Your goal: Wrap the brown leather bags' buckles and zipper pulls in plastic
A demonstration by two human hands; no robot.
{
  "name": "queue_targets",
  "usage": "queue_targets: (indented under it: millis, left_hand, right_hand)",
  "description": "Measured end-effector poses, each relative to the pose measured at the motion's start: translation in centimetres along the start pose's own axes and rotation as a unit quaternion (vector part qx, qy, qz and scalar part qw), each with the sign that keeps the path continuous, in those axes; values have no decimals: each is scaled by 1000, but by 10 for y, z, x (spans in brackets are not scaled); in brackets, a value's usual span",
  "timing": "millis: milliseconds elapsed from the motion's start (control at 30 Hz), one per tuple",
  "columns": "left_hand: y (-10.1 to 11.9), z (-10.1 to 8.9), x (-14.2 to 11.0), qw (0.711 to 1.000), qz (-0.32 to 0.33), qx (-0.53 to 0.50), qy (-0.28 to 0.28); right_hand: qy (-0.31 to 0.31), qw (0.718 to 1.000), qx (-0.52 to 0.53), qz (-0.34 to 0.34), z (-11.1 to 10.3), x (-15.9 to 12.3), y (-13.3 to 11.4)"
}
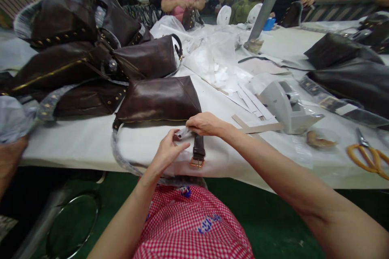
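A dark brown leather handbag [159,99] lies on the white-covered table in front of me. My right hand [204,124] is closed at its near right corner, fingers pinching a small piece of clear plastic wrap [182,132]. Below that hand hangs a short brown strap [198,145] with a gold buckle [197,163] near the table edge. My left hand [169,149] is just left of the wrap, thumb and fingers apart; whether a fingertip touches the wrap I cannot tell. A plastic-wrapped strap [117,149] runs from the bag's left end over the table edge.
More brown bags [73,48] are piled at left. Right of me are a grey tape dispenser [287,107], cardboard strips [258,127] and orange-handled scissors [366,156]. Plastic sheets [212,56] lie behind. Another person's arm [13,158] enters at left; other people work across the table.
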State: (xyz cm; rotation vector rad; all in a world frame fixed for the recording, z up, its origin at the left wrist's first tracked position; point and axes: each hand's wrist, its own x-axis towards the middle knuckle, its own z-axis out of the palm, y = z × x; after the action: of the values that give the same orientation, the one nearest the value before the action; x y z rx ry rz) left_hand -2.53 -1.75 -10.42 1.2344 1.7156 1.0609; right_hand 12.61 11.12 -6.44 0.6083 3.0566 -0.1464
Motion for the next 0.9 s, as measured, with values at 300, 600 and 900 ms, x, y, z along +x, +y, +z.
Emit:
queue_targets:
  millis: [300,600,900]
  left_hand:
    - [-4,20,15,990,-19,-123,61]
    - [3,20,12,993,-8,-95,73]
    - [-3,28,20,991,8,-98,90]
  right_hand:
    - [42,996,85,-1,12,-3,12]
    - [69,990,110,47,15,-5,1]
    - [57,989,122,57,10,-3,-5]
